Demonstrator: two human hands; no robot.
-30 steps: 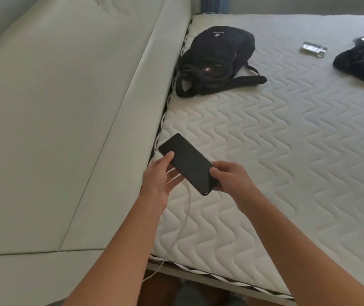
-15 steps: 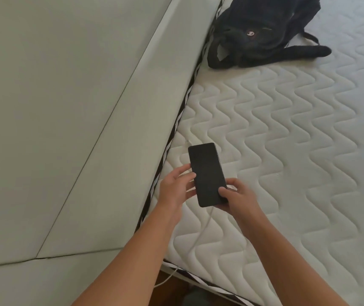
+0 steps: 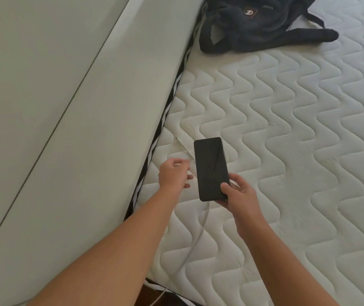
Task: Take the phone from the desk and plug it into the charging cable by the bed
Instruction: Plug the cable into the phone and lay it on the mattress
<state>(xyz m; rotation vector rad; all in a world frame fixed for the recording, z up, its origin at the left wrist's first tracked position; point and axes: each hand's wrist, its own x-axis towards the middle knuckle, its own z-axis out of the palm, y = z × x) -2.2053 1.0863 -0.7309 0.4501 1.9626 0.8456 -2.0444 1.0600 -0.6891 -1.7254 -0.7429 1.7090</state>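
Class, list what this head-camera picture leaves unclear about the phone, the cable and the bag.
- Phone: its charging port, hidden at the bottom edge behind the right hand.
- Cable: its plug tip is too small and pale against the mattress; the far end is cut off by the bottom edge.
- Left hand: whether it pinches the cable, curled fingers hide that.
- Backpack: its top is cut off by the upper edge.

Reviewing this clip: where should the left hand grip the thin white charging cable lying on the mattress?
Probably just behind the plug tip of the thin white charging cable, pinched from above by the left hand: that free end lies flat on the quilted white mattress, clear of the black phone.
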